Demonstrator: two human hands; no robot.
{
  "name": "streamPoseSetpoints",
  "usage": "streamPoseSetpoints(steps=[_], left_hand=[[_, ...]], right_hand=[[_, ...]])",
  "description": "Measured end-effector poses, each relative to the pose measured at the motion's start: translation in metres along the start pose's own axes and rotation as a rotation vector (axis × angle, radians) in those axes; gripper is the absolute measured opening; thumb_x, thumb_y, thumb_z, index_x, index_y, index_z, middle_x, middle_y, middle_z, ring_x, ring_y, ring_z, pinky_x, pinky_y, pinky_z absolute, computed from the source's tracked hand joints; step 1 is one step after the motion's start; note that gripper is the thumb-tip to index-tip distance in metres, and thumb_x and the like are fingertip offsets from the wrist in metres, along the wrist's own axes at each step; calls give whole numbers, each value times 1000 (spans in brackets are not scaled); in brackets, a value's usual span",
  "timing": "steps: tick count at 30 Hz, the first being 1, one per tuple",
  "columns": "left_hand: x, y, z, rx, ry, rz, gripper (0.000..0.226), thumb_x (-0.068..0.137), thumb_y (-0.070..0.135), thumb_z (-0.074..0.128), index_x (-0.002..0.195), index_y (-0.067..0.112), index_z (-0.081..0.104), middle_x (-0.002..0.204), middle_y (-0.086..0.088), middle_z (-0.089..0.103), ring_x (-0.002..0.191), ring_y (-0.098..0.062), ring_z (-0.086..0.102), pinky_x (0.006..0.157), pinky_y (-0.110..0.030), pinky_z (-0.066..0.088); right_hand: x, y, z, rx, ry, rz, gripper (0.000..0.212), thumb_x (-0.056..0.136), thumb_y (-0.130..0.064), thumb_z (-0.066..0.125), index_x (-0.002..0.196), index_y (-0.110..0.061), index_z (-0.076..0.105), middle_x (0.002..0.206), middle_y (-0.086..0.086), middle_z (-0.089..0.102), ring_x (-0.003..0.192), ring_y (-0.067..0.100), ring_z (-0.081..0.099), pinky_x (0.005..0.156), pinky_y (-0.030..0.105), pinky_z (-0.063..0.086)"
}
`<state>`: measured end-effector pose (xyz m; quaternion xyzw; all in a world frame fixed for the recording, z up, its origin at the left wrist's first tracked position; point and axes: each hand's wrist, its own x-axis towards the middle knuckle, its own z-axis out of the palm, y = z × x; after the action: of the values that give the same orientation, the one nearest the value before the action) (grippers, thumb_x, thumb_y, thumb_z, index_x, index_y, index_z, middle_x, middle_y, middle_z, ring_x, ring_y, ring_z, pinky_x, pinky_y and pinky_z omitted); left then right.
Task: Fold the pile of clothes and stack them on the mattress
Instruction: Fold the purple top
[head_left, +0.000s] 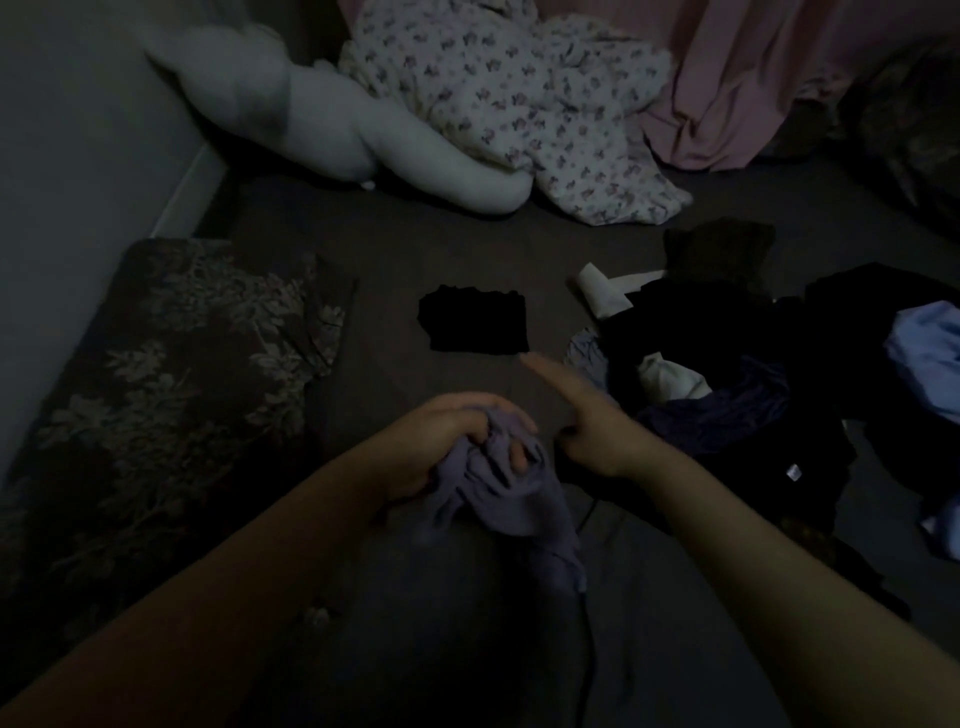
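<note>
Patterned cushion: dark leaf print, at the left edge of the mattress, against the wall. Not part of the job.

Left hand: fingers curled tight round a bunched purple garment. The cloth wells up between the knuckles and hangs in a loose tail below the palm, over the lap. Judged thin, light and wholly limp; it will not keep a shape, so it needs taking by a hem or two corners and shaking flat before any fold.

Folded black garment: one neat square lying flat mid-mattress, beyond both hands and touching neither; seemingly the start of the stack.

Right hand: forefinger stretched straight toward that black square, tip just short of its near corner; other fingers tucked under, holding nothing. It lies just beside the purple cloth, apart from it.

Unfolded pile: dark, white and pale blue pieces heaped at the right.
</note>
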<state>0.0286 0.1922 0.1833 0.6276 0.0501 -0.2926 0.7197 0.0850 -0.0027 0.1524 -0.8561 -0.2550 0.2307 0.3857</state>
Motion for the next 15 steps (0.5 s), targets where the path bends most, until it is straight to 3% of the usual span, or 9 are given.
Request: streamPoseSetpoints(steps=[2,3,5,7,9,12,15], left_hand=[[0,5,0,62,1,-36,32,88,-13,38,82,9,60,60,7,66,57,-1,62,61,-16,52],[0,6,-1,69,2,-30,27,87,-11,42,80,9,59,61,3,65,55,-1,61,59,-15,51],[-4,10,1,60,-43,8,21,79,-10,43,77,3,60,61,-13,57,50,-6,58,56,-15,49],[-9,15,-2,69,-119,9,35,78,-15,34,80,-1,65,64,-16,60,56,-13,59,59,-18,50],[-10,14,-11,70,-83,20,48,83,-17,29,105,6,65,88,-14,68,74,-12,64,69,-16,51],[-5,8,-30,273,182,128,44,96,-6,35,135,13,45,134,-7,52,115,-9,52,94,-13,38],[-5,-1,-43,503,290,195,33,98,2,39,128,8,52,127,-7,56,116,-15,51,90,-13,38]], right_hand=[[8,-2,14,-113,-93,-118,81,83,-14,70,144,-21,16,151,-4,19,141,8,16,114,17,12],[8,-8,19,-103,-132,-116,75,84,-24,69,142,-23,21,148,-6,27,138,2,24,113,18,17],[7,-14,25,-12,-229,-26,45,85,-12,67,124,-20,46,117,-15,53,105,-20,47,93,10,36],[0,-11,30,-1,-321,21,22,84,0,64,103,-11,60,92,-13,61,83,-16,56,78,10,45],[-13,-3,27,101,-235,80,15,81,1,66,95,-4,65,89,-4,67,80,-4,59,78,21,50],[-35,4,11,380,34,289,21,80,-10,73,97,1,69,95,8,72,94,17,66,85,39,52],[-52,2,-6,525,228,372,28,76,-19,78,97,-1,70,93,10,73,91,18,68,77,32,55]])
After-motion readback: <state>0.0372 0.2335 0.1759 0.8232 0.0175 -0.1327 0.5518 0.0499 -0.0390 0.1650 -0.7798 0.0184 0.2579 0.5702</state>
